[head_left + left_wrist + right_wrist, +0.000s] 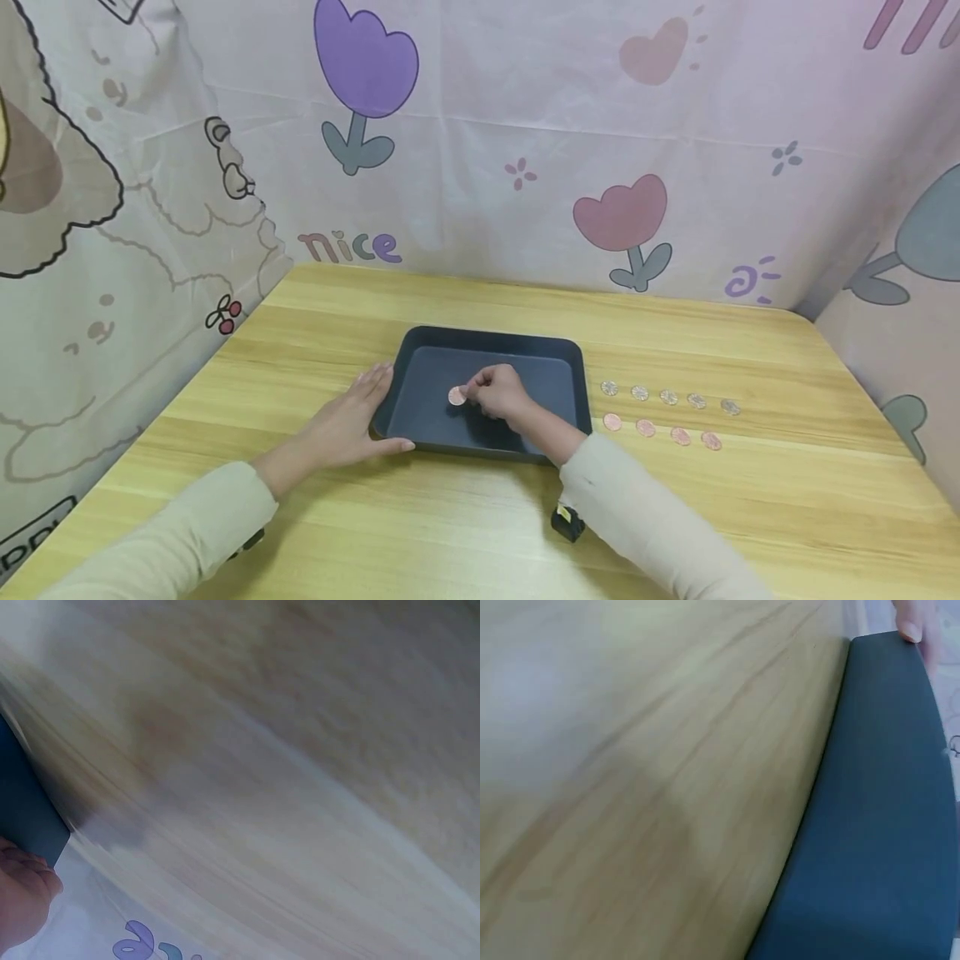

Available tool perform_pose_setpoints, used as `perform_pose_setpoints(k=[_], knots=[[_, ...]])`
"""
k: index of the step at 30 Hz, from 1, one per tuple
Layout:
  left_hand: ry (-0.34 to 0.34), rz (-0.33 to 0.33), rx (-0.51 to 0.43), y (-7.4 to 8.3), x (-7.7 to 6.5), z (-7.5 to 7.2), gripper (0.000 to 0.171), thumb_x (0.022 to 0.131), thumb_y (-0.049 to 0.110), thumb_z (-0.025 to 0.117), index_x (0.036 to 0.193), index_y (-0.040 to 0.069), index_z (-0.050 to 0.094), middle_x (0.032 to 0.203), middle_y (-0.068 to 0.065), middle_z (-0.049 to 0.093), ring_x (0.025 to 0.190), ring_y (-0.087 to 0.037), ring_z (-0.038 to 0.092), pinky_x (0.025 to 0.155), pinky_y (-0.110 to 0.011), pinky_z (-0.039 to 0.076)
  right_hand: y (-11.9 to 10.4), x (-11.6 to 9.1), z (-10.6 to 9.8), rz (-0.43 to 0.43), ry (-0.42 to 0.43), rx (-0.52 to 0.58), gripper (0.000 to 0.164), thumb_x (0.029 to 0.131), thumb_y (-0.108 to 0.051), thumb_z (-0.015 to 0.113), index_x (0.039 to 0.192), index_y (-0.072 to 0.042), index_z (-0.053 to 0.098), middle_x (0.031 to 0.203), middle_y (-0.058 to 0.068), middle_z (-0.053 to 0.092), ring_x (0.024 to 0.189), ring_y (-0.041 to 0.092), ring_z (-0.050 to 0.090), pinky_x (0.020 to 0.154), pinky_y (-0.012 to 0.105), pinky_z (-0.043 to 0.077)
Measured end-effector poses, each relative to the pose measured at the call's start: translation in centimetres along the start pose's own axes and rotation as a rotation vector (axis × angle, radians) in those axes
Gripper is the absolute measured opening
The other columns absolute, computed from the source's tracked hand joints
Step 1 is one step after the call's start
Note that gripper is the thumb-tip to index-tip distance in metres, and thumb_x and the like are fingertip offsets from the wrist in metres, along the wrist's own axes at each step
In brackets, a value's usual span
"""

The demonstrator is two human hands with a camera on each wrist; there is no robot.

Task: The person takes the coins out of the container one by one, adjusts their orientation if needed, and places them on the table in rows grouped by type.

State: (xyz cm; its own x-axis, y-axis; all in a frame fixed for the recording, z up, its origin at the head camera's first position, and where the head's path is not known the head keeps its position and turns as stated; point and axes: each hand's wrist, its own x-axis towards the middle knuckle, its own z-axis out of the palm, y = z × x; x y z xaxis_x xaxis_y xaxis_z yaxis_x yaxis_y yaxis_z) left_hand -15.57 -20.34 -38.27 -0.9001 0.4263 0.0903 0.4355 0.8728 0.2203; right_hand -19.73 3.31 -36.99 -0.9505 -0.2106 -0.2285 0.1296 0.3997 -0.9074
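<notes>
A dark rectangular baking tray (487,332) rests on the wooden table. In the head view my left hand (345,425) lies along its left edge, fingers nearly straight against the side and thumb reaching along the front-left corner. My right hand (498,392) is over the tray's middle and pinches a copper coin (457,396) between thumb and fingertips. In the left wrist view, part of the left hand (26,896) shows beside the tray wall (26,802). The right wrist view shows the tray's front wall (870,802) with the left thumb (909,622) at its corner; the coin is hidden there.
To the right of the tray lie two rows: several silver coins (668,397) behind, several copper coins (645,427) in front. A small black device (567,523) is at the right sleeve. Printed cloth (465,200) hangs behind the table (420,533).
</notes>
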Motion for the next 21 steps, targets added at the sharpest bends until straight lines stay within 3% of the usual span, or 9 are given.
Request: perform_pose_setpoints(k=[9, 21], knots=[[-0.01, -0.007, 0.007, 0.0, -0.1, 0.0, 0.109, 0.073, 0.068, 0.06, 0.143, -0.007, 0.024, 0.151, -0.023, 0.023, 0.139, -0.04, 0.023, 0.108, -0.054, 0.032, 0.8, -1.4, -2.6, -0.013, 0.025, 0.05, 0.013, 0.088, -0.008, 0.06, 0.082, 0.003, 0.062, 0.065, 0.0, 0.05, 0.051, 0.01, 0.04, 0.047, 0.02, 0.035], [-0.016, -0.006, 0.01, 0.2, -0.1, -0.2, 0.108, 0.074, 0.067, 0.06, 0.143, -0.007, 0.024, 0.151, -0.023, 0.024, 0.139, -0.039, 0.022, 0.109, -0.053, 0.031, 2.3, -3.2, -7.2, -0.014, 0.057, 0.048, 0.013, 0.088, -0.007, 0.057, 0.086, 0.005, 0.061, 0.06, 0.001, 0.05, 0.05, 0.009, 0.041, 0.046, 0.018, 0.035]])
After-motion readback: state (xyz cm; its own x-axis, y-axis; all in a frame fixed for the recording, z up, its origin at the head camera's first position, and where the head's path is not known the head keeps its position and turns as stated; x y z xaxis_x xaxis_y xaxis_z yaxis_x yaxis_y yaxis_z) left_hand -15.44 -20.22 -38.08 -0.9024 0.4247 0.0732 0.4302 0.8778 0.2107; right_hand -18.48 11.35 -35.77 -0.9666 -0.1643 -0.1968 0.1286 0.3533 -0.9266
